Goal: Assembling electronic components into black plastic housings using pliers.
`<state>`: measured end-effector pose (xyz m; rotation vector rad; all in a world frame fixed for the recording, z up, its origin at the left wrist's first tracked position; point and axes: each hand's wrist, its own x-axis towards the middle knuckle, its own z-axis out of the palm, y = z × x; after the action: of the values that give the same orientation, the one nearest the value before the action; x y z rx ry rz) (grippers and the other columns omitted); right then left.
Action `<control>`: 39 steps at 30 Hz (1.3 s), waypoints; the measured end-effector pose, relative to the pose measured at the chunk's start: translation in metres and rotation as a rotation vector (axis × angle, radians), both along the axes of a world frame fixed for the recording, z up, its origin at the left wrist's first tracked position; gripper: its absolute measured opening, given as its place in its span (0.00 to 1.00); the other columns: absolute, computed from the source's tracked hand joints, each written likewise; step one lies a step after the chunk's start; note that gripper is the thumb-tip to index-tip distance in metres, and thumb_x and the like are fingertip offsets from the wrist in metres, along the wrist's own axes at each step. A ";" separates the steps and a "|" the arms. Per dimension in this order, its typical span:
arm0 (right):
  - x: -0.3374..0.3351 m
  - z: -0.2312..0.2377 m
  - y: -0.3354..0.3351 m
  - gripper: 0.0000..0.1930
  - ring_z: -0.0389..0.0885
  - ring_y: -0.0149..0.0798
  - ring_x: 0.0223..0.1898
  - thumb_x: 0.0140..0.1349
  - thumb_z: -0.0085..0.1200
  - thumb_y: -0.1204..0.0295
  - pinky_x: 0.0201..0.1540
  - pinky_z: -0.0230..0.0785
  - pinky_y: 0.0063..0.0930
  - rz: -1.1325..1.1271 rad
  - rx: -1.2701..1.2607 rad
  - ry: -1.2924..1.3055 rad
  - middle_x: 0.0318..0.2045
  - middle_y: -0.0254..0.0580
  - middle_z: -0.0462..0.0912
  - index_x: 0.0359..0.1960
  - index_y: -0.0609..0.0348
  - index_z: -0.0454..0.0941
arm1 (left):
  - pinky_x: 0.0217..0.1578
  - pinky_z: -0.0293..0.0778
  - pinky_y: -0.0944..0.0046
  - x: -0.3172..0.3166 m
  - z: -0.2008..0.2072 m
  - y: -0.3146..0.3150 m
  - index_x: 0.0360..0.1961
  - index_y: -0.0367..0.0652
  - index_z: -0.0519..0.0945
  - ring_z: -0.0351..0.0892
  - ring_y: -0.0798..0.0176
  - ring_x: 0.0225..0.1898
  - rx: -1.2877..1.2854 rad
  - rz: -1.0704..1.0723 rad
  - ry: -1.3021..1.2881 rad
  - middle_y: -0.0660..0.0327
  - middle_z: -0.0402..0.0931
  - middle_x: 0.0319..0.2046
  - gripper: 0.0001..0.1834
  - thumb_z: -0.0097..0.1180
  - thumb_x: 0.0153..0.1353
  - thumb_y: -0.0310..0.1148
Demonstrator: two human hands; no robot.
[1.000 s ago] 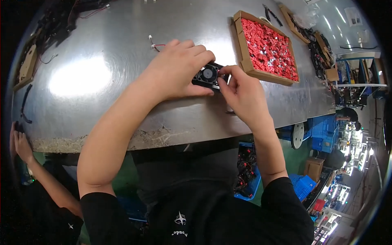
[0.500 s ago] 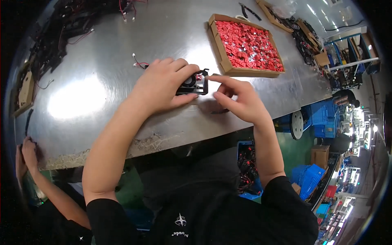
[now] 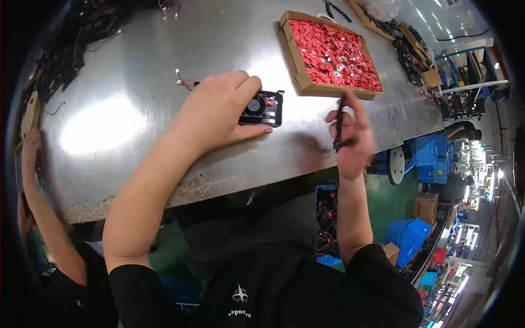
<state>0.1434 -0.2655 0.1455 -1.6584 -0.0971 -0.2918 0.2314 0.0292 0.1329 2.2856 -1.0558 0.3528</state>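
Observation:
My left hand [image 3: 221,106] is closed around a black housing with a small round fan [image 3: 255,106], steadying it on the metal table. A red piece [image 3: 270,101] sits in the housing beside the fan. Thumb and fingers cover the housing's left part. From behind that hand, a red and white wire [image 3: 186,82] with a white connector sticks out. My right hand [image 3: 354,134], smeared by motion, is raised to the right of the housing. It grips a long, thin black part [image 3: 340,117] whose kind I cannot make out.
Beyond my right hand stands a cardboard tray [image 3: 298,65] full of small red parts [image 3: 333,52]. Black-handled pliers [image 3: 339,11] lie behind it. Black wired parts [image 3: 60,38] are heaped at the far left. A co-worker's arm [image 3: 46,218] reaches in on the left.
My right hand has moved away from the housing to the right and turned upward, with the black part now showing in it. The co-worker's hand has reached farther along the left edge.

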 end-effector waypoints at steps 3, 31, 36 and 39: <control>0.013 0.034 0.018 0.53 0.77 0.36 0.37 0.64 0.34 0.29 0.34 0.62 0.26 0.145 0.507 -0.120 0.50 0.48 0.77 0.74 0.66 0.64 | 0.49 0.77 0.49 -0.004 -0.004 -0.008 0.47 0.41 0.77 0.79 0.48 0.46 -0.004 -0.064 -0.076 0.55 0.80 0.41 0.33 0.75 0.52 0.56; 0.084 0.005 0.082 0.59 0.61 0.31 0.24 0.47 0.36 0.08 0.27 0.52 0.27 0.704 0.633 -0.097 0.27 0.37 0.69 0.42 0.62 0.75 | 0.49 0.77 0.50 -0.010 -0.006 -0.011 0.45 0.44 0.76 0.80 0.49 0.47 0.043 -0.026 -0.005 0.58 0.80 0.41 0.32 0.78 0.49 0.53; 0.072 0.025 0.076 0.61 0.71 0.38 0.29 0.46 0.34 0.07 0.32 0.64 0.32 0.553 0.635 -0.339 0.41 0.48 0.76 0.52 0.59 0.72 | 0.48 0.75 0.48 -0.012 -0.005 -0.014 0.46 0.45 0.77 0.77 0.45 0.46 -0.026 -0.035 0.029 0.56 0.77 0.41 0.33 0.81 0.46 0.48; 0.068 0.017 0.084 0.60 0.72 0.38 0.31 0.50 0.32 0.08 0.35 0.65 0.33 0.572 0.496 -0.428 0.42 0.48 0.75 0.55 0.57 0.72 | 0.47 0.75 0.48 -0.012 -0.005 -0.014 0.45 0.45 0.76 0.77 0.46 0.46 -0.017 -0.034 0.047 0.56 0.77 0.41 0.33 0.81 0.44 0.48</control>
<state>0.2114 -0.1816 0.1626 -1.0004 -0.7472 -0.2046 0.2197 0.0149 0.1278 2.2475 -1.0631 0.2920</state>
